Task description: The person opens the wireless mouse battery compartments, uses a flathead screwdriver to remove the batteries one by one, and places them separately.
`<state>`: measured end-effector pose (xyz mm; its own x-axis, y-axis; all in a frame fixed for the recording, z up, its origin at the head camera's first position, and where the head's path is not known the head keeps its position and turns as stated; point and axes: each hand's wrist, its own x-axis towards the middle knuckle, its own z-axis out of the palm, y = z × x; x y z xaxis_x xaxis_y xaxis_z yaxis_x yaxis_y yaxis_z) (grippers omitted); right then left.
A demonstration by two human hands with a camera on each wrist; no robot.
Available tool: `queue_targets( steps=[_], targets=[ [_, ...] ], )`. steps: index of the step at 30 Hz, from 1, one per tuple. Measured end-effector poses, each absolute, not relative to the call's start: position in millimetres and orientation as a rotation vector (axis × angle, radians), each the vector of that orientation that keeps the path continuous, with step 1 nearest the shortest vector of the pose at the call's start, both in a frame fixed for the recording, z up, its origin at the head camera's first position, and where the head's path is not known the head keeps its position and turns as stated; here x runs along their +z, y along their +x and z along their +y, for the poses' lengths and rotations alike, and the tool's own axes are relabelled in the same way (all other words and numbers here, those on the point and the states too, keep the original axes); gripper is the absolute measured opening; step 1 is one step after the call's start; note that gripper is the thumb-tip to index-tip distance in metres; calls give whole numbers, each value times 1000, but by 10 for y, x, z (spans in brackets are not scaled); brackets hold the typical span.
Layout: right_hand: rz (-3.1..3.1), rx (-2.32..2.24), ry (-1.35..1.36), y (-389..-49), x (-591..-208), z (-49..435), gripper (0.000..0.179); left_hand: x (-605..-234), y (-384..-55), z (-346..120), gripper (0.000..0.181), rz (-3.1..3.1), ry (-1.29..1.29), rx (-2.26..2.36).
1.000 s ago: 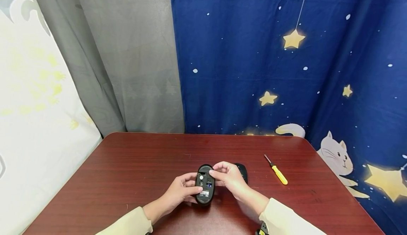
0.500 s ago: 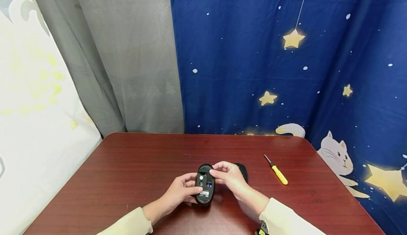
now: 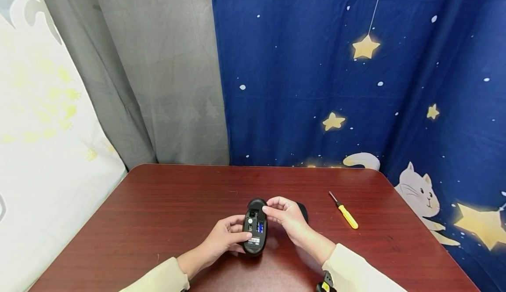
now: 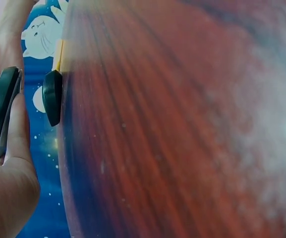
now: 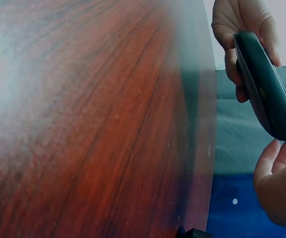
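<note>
A black computer mouse (image 3: 254, 240) is held underside up above the table, its label and a blue battery (image 3: 260, 227) showing. My left hand (image 3: 222, 236) grips it along its left side, thumb on the underside. At the far end, the thumb and fingers of my right hand (image 3: 290, 220) pinch the black battery cover (image 3: 257, 203), which is tilted up from the mouse body. In the right wrist view the mouse (image 5: 264, 84) appears side-on, with the right fingertips at its end. The left wrist view also shows the mouse (image 4: 1, 116) between both hands.
Behind the right hand, a black rounded object (image 3: 303, 211) lies on the dark red wooden table (image 3: 178, 200), partly hidden. To its right lies a screwdriver (image 3: 348, 217) with a yellow handle. Curtains (image 3: 316, 72) hang beyond the table's far edge.
The right hand has moved slightly up and away, lifting the battery cover from the underside, so more of the blue battery shows. The left hand stays in place.
</note>
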<state>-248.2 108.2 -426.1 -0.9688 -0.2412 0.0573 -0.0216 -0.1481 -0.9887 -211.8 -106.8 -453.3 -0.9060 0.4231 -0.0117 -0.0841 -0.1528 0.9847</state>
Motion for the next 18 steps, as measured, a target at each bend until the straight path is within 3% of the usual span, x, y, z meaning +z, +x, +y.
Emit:
queue_targets(
  steps=[18],
  targets=[
    [1810, -2328, -213, -2526, -4206, 1116, 9, -4514, -2095, -1086, 57, 1811, 384, 2120]
  ],
)
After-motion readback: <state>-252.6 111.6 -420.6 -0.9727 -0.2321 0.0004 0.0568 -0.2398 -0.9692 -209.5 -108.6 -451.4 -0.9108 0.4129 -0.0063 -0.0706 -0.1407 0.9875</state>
